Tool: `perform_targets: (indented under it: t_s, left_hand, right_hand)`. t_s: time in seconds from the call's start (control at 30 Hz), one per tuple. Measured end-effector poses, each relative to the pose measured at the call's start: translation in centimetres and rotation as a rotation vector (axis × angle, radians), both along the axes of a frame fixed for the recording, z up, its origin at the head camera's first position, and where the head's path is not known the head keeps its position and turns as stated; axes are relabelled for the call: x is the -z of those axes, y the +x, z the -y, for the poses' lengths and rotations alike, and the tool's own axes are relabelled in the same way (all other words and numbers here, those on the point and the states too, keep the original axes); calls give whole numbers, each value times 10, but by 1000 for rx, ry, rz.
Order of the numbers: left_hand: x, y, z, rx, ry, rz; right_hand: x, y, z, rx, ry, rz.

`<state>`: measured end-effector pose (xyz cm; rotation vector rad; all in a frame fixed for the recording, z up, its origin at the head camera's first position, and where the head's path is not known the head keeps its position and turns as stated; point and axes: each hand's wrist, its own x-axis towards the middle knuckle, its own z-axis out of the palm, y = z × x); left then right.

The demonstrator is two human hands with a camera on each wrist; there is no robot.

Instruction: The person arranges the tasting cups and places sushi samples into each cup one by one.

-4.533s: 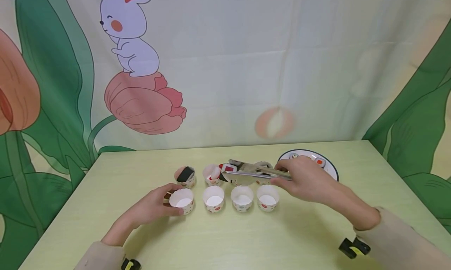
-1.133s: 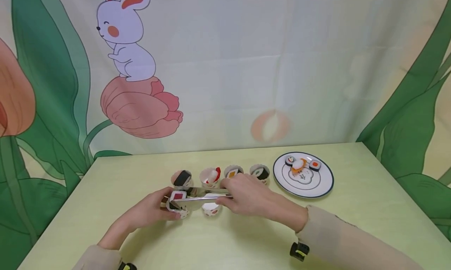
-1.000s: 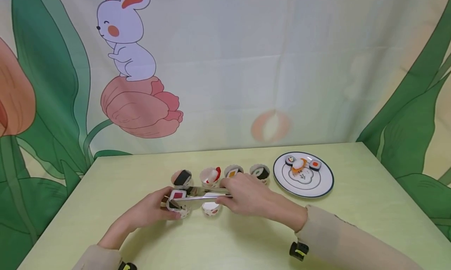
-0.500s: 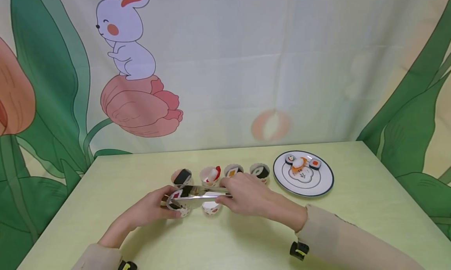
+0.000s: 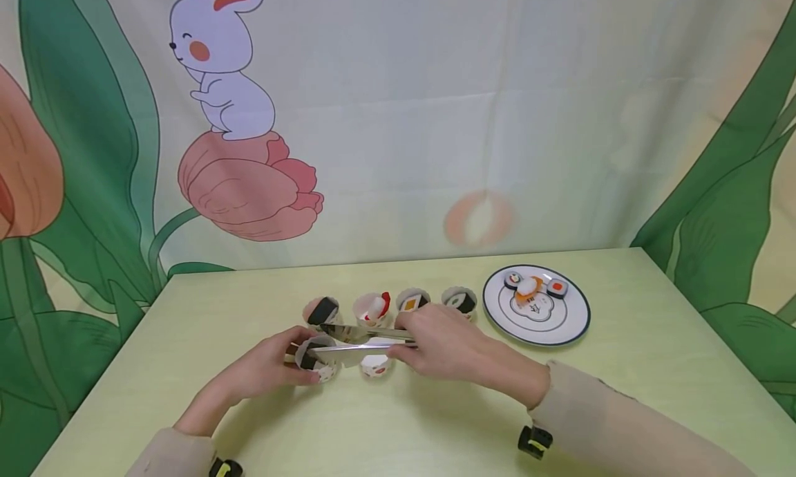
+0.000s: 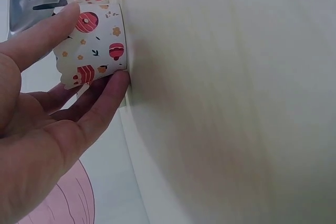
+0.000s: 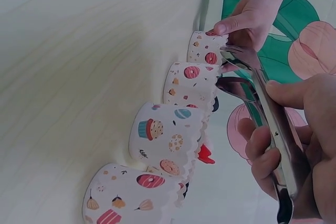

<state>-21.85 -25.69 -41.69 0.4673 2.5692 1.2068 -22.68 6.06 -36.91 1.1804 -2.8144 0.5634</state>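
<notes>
My left hand grips a small printed paper cup at the front left, thumb and fingers on opposite sides in the left wrist view. Inside it sits a toy sushi roll, its dark side showing. My right hand holds metal serving tongs with one forked tip. The tongs' arms stand spread over the cup: the lower tip is at the cup's mouth, the upper tip near its back rim. Beneath the tongs stands another paper cup, white inside. In the right wrist view, more front-row cups are visible.
Behind, a row of cups holds toy sushi: one dark-banded, one with red tail, one with yellow centre, one dark roll. A blue-rimmed plate with several sushi pieces stands back right, before a printed curtain.
My right hand carried the pink-centred roll leftward in the tongs to the left cup. The roll has tipped down into it and the tongs have spread off it. My left hand kept its hold.
</notes>
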Motion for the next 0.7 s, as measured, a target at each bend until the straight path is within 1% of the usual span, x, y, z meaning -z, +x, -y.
perform_targets:
  t_s: [0.2,0.33,0.47,0.57,0.7]
  left_hand:
    - [1,-1,1,20,18,-6]
    - [1,-1,1,17,18,1]
    - [1,-1,1,15,18,8]
    - [0,-1,0,22,27,9]
    - [1,-1,-1,29,27,-5]
  right_hand:
    - [0,0,-7,-11,-13,20]
    - [-1,-1,-10,-7,-22,10]
    - [-3,-3,-14,3,-46,19]
    - [-6,-4,-18,-5,-68,27]
    - [-8,-7,-24,-30,-86,-7]
